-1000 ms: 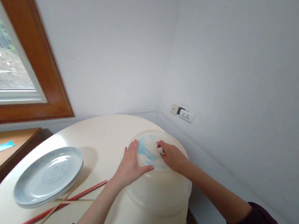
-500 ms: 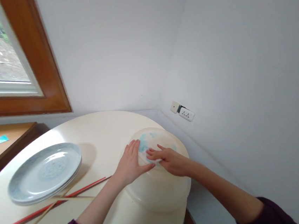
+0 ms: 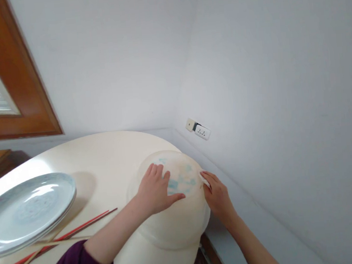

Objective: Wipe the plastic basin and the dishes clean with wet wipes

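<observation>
Bowl looks mid-wipe, blue marks up top.
Right hand pinches a white wad; left hand spread wide, gripping nothing. Next stroke probably needs steady bracing.

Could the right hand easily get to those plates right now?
Probably not easily: the left forearm lies across the way between the right hand and the plates, and the right hand's fingers are pinching a white wad.

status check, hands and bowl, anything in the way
Left hand spread on pale bowl. Right hand pinching white wad at bowl's right side. Nothing seen blocking either hand; plates and chopsticks lie left.
</observation>
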Tool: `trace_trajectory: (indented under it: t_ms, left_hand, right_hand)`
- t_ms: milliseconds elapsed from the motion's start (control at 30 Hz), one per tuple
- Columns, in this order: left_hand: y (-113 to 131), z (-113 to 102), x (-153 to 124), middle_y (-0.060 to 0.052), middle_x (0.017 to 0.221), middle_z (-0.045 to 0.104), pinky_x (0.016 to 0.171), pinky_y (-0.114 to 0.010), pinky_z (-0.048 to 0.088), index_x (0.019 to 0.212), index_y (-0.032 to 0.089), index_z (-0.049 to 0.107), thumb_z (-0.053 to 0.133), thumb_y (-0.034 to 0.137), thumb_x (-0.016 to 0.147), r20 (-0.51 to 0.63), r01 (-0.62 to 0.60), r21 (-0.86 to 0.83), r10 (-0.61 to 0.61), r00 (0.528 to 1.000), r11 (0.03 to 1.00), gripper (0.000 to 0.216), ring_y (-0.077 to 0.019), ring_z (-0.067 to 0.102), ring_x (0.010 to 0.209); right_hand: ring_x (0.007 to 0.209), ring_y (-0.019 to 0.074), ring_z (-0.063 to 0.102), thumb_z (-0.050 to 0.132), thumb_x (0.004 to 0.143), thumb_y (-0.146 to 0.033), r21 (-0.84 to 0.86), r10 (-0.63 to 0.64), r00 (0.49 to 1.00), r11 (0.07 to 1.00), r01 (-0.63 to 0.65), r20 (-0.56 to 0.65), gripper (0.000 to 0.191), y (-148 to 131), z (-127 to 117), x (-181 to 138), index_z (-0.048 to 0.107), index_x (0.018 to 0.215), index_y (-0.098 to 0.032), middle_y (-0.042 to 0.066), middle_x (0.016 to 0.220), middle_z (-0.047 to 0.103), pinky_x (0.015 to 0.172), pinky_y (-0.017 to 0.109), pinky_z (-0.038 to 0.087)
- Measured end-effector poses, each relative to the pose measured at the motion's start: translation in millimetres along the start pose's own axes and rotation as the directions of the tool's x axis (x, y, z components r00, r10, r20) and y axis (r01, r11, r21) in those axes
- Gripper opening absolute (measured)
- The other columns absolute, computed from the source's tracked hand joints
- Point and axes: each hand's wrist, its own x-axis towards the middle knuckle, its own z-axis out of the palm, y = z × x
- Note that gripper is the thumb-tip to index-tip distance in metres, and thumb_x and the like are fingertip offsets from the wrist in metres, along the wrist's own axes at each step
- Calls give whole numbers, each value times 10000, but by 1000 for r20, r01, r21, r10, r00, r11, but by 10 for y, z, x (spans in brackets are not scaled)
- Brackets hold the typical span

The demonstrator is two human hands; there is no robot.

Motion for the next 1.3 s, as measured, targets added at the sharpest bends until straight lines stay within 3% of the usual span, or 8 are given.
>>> trace_trajectory:
  t_ms: [100,233,500,733,933,1033,1167,1300]
  left_hand:
    - [-49,49,124,-132,1435,317,1068,-527,97,1336,256,403,254,752,736,107,-186,-115,198,974,976,793,-335,202,1336]
    - [-79,130,177,-166,1483,175,1026,-617,9,1397,311,244,189,819,666,222,-97,-156,131,966,983,891,-344,107,1358]
    - [-45,77,162,-160,1480,173,1008,-641,2,1385,332,269,199,836,641,257,-65,-175,109,960,982,901,-336,125,1357]
    - [-48,95,160,-150,1482,178,1007,-642,-2,1379,338,282,228,830,647,244,-62,-184,106,964,981,883,-335,142,1355]
    - [-33,81,157,-178,1473,188,1008,-639,4,1380,315,290,198,833,646,237,-69,-186,113,965,980,903,-327,144,1356]
    - [-33,84,161,-185,1472,184,1007,-639,1,1382,307,290,193,834,645,236,-66,-182,109,966,981,911,-331,142,1356]
    - [-36,96,168,-177,1474,183,1013,-631,-9,1383,304,288,198,836,642,240,-69,-191,115,964,979,916,-329,135,1358]
    - [-35,96,163,-177,1476,173,1011,-631,-10,1384,306,283,200,836,643,243,-58,-193,105,964,979,915,-331,132,1358]
  right_hand:
    - [1012,227,600,384,768,-122,32,14,998,999,-12,-58,373,10,111,33,624,1054,-117,149,1100,634,892,423,492]
    - [985,235,602,396,756,-105,9,-49,996,999,50,-78,359,-21,110,61,631,1027,-119,151,1063,637,864,425,509]
    - [898,220,585,399,718,2,-42,-216,971,974,221,100,411,-251,-166,-89,598,1047,-142,121,940,620,803,371,526]
    - [832,205,612,396,726,32,-119,-134,976,981,155,170,339,-163,-164,117,609,914,-152,97,878,652,755,343,526]
    - [847,197,600,374,732,61,-152,-190,953,961,229,234,350,-201,-262,50,579,911,-158,82,869,647,765,332,514]
    - [848,212,587,393,731,67,-228,-217,916,925,303,337,313,-225,-328,113,583,869,-141,99,857,640,764,336,509]
    - [875,213,569,451,736,52,-230,-284,830,872,431,480,265,-296,-398,178,581,871,-135,101,911,630,775,323,503]
    - [844,218,575,456,739,56,-285,-274,799,832,476,535,248,-305,-426,222,590,859,-115,106,869,635,743,320,513]
